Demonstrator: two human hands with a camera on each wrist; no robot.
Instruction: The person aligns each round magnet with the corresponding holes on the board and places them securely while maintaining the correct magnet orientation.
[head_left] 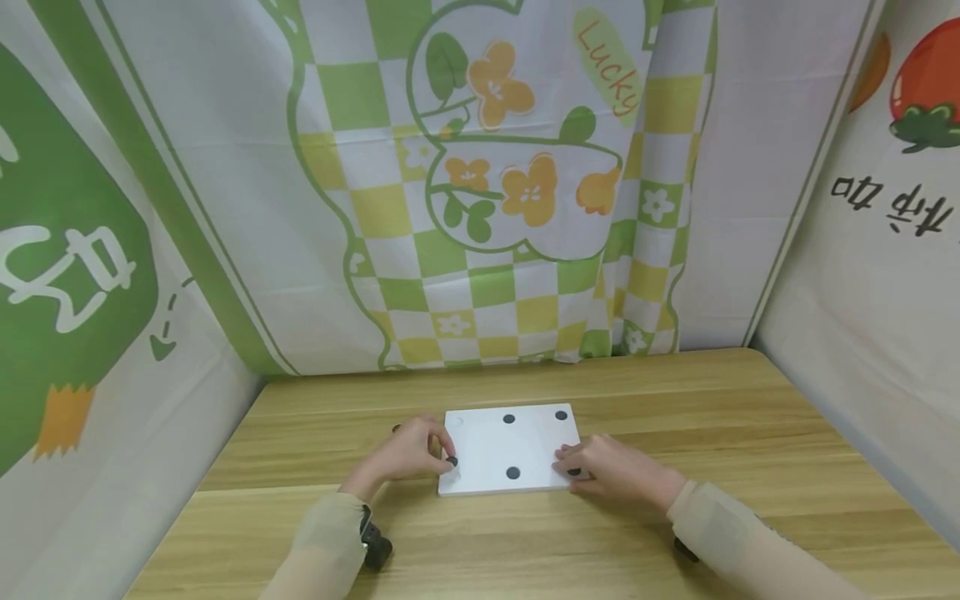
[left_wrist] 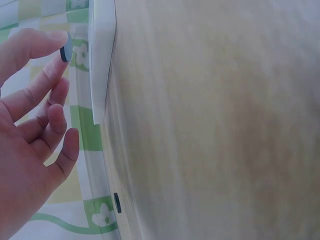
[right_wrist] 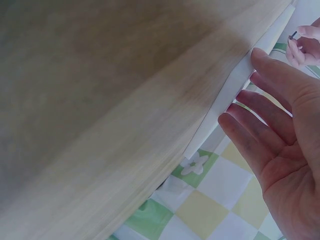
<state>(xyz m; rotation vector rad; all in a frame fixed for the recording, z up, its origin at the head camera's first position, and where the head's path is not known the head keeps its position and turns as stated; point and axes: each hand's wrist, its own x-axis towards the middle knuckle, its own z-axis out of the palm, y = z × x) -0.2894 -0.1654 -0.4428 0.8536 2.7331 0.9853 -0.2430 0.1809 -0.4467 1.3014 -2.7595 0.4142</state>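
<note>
My left hand (head_left: pixel 411 450) pinches a small black disc (left_wrist: pixel 64 52) between thumb and index finger, over the left end of a white rectangular board (head_left: pixel 480 442). The other fingers of that hand are loosely bent. My right hand (head_left: pixel 611 468) touches the board at its near right corner, with fingers extended and the thumb by the near edge. A black disc (head_left: pixel 573 472) shows partly beneath those fingers. Further black discs lie on the board: one at far middle (head_left: pixel 509 419), one at far right (head_left: pixel 561 415) and one at near middle (head_left: pixel 513 473). A faint round mark (head_left: pixel 460 421) shows at the far left corner.
Another dark disc (left_wrist: pixel 117 203) lies on the wooden table (head_left: pixel 315 467), left of the board and partly hidden by my left hand in the head view. A patterned curtain (head_left: pixel 517 308) hangs along the table's back edge, with printed cloths at both sides.
</note>
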